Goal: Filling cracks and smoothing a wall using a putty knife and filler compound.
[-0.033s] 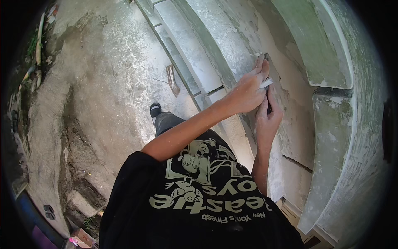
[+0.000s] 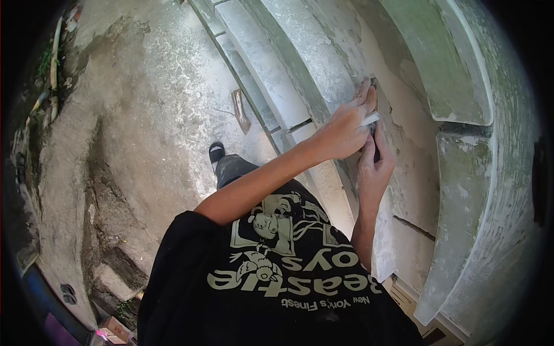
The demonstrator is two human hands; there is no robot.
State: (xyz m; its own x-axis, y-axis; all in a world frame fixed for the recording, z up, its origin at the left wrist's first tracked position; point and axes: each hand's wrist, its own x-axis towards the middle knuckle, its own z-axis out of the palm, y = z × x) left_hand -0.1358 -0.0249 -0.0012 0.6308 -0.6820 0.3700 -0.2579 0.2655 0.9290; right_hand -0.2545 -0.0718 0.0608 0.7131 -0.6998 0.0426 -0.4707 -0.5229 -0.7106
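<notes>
My left hand (image 2: 348, 131) is closed over a narrow dark block-like tool (image 2: 372, 130), its fingers stretched along the top and pressed down. A pale folded strip (image 2: 371, 119) sticks out between the fingers; whether it wraps round the tool cannot be made out. My right hand (image 2: 375, 176) grips the near end of the same tool, thumb and fingers on either side. The tool lies against a dusty, pale plastered ledge (image 2: 412, 167), and most of it is hidden under my hands. Whitish dust coats my fingers.
Stepped concrete ledges (image 2: 259, 75) run along my left of the work surface. A raised greenish slab (image 2: 461, 202) curves at the right. On the concrete floor (image 2: 167, 115) lies a wooden-handled tool (image 2: 239, 111) near my sandalled foot (image 2: 216, 152). Dark slippers (image 2: 68, 294) and a carton (image 2: 115, 331) are lower left.
Both hands and the tool have shifted slightly along the ledge, toward my body and a little right. Their grip looks the same.
</notes>
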